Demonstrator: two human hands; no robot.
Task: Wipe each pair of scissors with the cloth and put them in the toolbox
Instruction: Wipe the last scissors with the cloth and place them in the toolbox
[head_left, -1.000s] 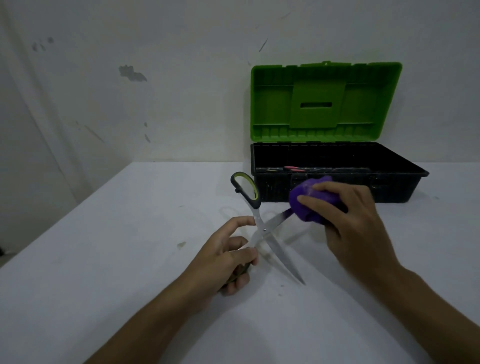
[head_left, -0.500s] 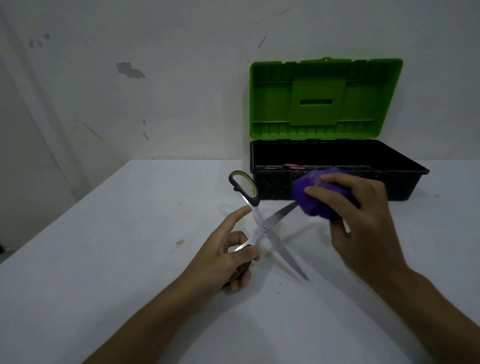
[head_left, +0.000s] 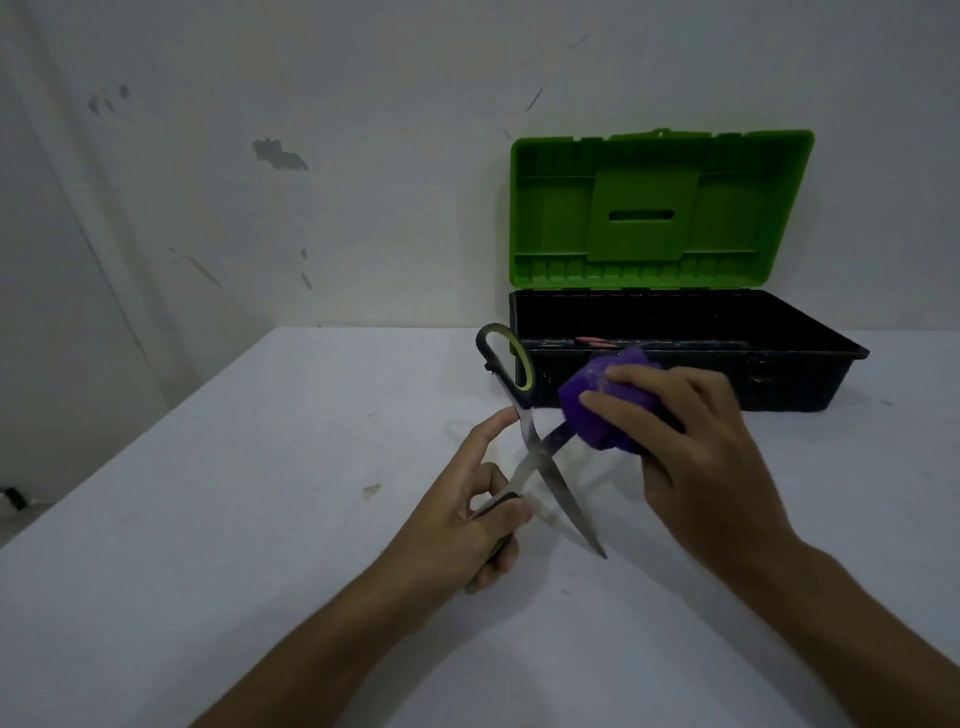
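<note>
White table (head_left: 208, 519) under me, bare scuffed wall behind, and the toolbox (head_left: 675, 374) sits open at the far edge, green lid up. My left hand (head_left: 467, 519) grips one handle of the opened scissors (head_left: 540, 452), held just above the table. My right hand (head_left: 691, 441) pinches the purple cloth (head_left: 587, 410) around one blade. I judge this pair is mid-wipe, not yet boxed. Something pinkish lies in the toolbox; I cannot tell what.
</note>
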